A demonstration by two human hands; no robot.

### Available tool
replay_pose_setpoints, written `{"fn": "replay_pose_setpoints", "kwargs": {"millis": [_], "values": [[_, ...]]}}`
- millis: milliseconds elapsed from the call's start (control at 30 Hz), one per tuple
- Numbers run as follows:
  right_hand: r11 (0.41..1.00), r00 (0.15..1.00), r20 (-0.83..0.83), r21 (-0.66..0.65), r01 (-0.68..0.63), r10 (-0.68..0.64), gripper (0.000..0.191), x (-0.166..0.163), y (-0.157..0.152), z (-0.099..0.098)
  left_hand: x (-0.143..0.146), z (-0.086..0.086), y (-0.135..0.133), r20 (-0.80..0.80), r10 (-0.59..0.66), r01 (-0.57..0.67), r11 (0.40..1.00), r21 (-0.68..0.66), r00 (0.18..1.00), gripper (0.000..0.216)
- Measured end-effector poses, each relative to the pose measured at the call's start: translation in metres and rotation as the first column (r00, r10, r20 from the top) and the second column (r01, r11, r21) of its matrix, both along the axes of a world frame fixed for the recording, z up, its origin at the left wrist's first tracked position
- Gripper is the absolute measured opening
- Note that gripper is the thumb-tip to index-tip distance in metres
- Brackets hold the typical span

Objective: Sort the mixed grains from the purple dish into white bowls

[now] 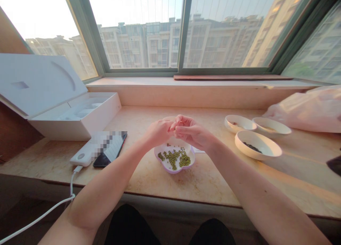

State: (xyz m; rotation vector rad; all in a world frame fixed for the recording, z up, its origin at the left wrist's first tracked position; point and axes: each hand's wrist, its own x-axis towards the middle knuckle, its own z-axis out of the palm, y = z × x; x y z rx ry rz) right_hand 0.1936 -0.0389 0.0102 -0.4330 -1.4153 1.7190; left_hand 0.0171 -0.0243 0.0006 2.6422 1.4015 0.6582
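Note:
My left hand [160, 132] and my right hand [192, 132] meet above a scalloped white dish with a purple rim [174, 171]. Both have their fingers drawn together, the fingertips touching or nearly so. Whatever is pinched between them is too small or hidden to name. Green beans, seemingly mung beans [173, 158], lie in loose clusters across the dish, with a few brownish bits near its far side. Behind my hands a pale rim [169, 117] shows, mostly covered by them.
To the right stand three white bowls: one with dark pieces [271, 150], one with reddish bits [229, 121], one with pale contents [286, 130]. A plastic bag [309, 108] lies behind them. On the left are an open white box [101, 113], a phone [113, 154] and a cabled white device [84, 154].

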Motion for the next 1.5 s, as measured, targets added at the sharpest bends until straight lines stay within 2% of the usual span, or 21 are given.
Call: {"fn": "replay_pose_setpoints", "kwargs": {"millis": [100,200,267,333,467,633,733,800,933,1033,1100,1167,1267,1400,1500], "values": [[0.999,0.997,-0.071,-0.034,-0.022,0.020,0.035,0.002,0.000,0.000,0.003,0.002,-0.008,-0.096,-0.129,0.128,0.992,-0.019,0.987,0.020],[0.997,0.991,-0.123,-0.059,-0.050,0.042,0.036,0.003,0.000,0.003,0.005,0.005,-0.017,-0.165,-0.286,0.268,0.955,-0.124,0.944,0.019],[0.995,0.987,-0.149,-0.075,-0.068,0.056,0.037,0.004,0.000,0.004,0.005,0.007,-0.022,-0.196,-0.354,0.313,0.925,-0.215,0.914,0.016],[0.993,0.985,-0.157,-0.081,-0.086,0.072,0.038,0.005,0.000,0.004,0.006,0.007,-0.025,-0.221,-0.385,0.317,0.903,-0.290,0.896,0.025],[0.995,0.991,-0.108,-0.055,-0.080,0.073,0.041,0.005,0.000,0.002,0.006,0.003,-0.024,-0.227,-0.433,0.329,0.864,-0.383,0.872,0.044],[0.998,0.997,0.061,-0.015,0.055,-0.054,0.047,0.005,-0.003,0.004,0.004,-0.004,-0.020,-0.133,-0.417,0.341,0.859,-0.382,0.899,0.048],[0.991,0.980,0.144,0.008,0.134,-0.134,0.052,0.004,-0.005,0.006,0.003,-0.006,-0.018,-0.123,-0.390,0.312,0.858,-0.407,0.913,0.040],[0.986,0.976,0.140,0.023,0.164,-0.166,0.052,0.003,-0.004,0.006,0.004,-0.007,-0.018,-0.112,-0.374,0.298,0.858,-0.418,0.921,0.031],[0.965,0.956,0.135,0.080,0.251,-0.260,0.041,0.000,0.005,0.000,0.006,-0.006,-0.018,-0.046,-0.368,0.313,0.845,-0.434,0.929,0.013],[0.892,0.856,0.272,0.248,0.378,-0.439,0.028,0.000,0.014,-0.010,0.007,-0.005,-0.020,-0.013,-0.374,0.327,0.827,-0.457,0.927,0.009],[0.807,0.720,0.383,0.400,0.435,-0.578,0.019,-0.001,0.019,-0.017,0.009,-0.005,-0.021,-0.011,-0.387,0.340,0.824,-0.453,0.922,0.012],[0.711,0.562,0.451,0.554,0.433,-0.693,0.010,-0.001,0.023,-0.022,0.010,-0.006,-0.022,-0.032,-0.403,0.352,0.832,-0.428,0.915,0.019],[0.608,0.397,0.476,0.716,0.343,-0.785,0.017,0.001,0.027,-0.027,0.012,-0.010,-0.022,-0.075,-0.423,0.367,0.851,-0.375,0.903,0.030],[0.586,0.336,0.500,0.774,0.241,-0.798,0.030,0.004,0.032,-0.034,0.013,-0.015,-0.021,-0.054,-0.439,0.402,0.860,-0.314,0.897,0.034],[0.552,0.334,0.463,0.793,0.259,-0.821,0.037,0.005,0.033,-0.036,0.012,-0.014,-0.021,-0.016,-0.440,0.413,0.853,-0.320,0.898,0.024]]}}
